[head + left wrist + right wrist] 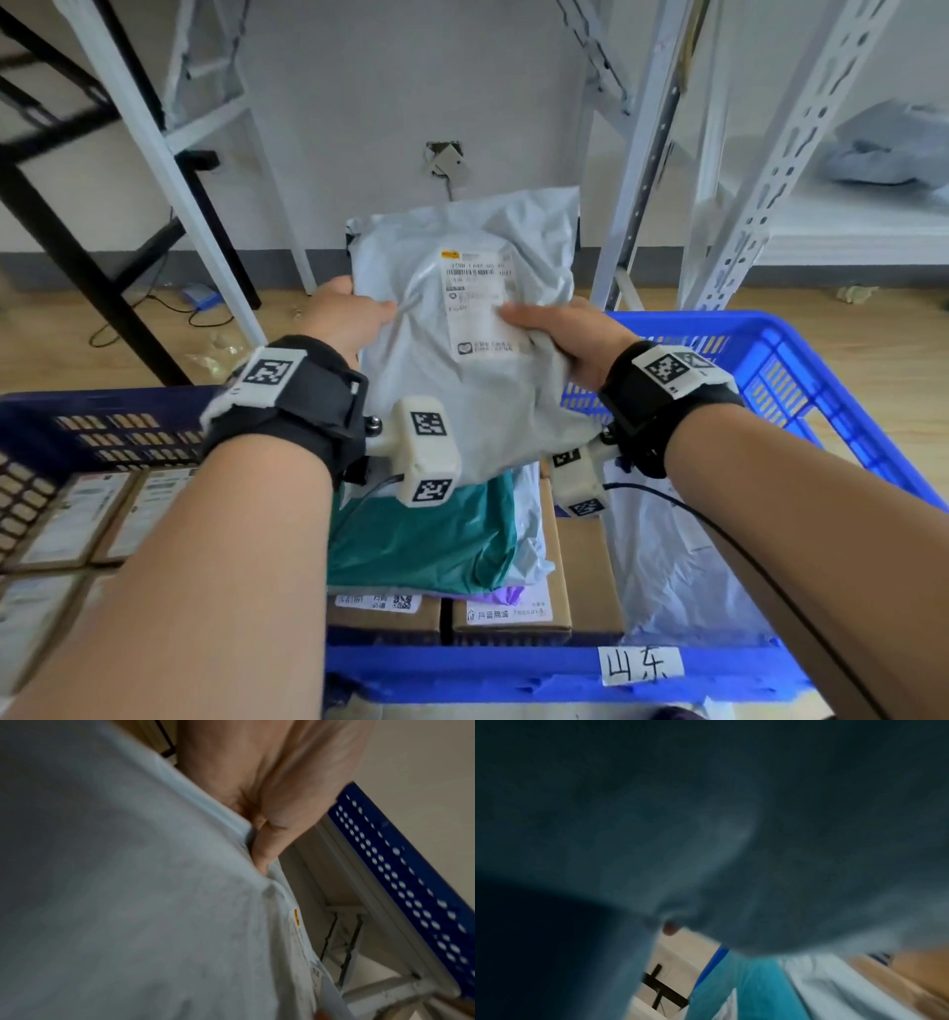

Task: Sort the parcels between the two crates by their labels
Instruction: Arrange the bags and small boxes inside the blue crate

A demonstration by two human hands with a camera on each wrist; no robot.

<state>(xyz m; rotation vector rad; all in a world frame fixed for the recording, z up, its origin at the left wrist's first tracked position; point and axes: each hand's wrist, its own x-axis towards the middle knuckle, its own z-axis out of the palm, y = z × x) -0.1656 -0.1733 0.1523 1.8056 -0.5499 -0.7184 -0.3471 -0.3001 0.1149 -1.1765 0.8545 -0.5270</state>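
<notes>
A light grey poly-bag parcel [462, 329] with a white shipping label [477, 303] is held up above the bright blue crate [770, 370]. My left hand [349, 313] grips its left edge, thumb on the front. My right hand [560, 334] grips its right side, thumb on the label. In the left wrist view the grey parcel [128, 902] fills the frame with my left thumb [267, 850] pressed on it. The right wrist view shows mostly the dark underside of the parcel [706, 821]. The right crate carries a handwritten tag [641, 665].
Under the held bag the right crate holds a teal bag [426, 539], another grey bag [667, 565] and cardboard boxes [513, 611]. A dark blue crate [102, 411] on the left holds labelled boxes [87, 514]. White metal shelving [760, 195] and a black frame [77, 246] stand behind.
</notes>
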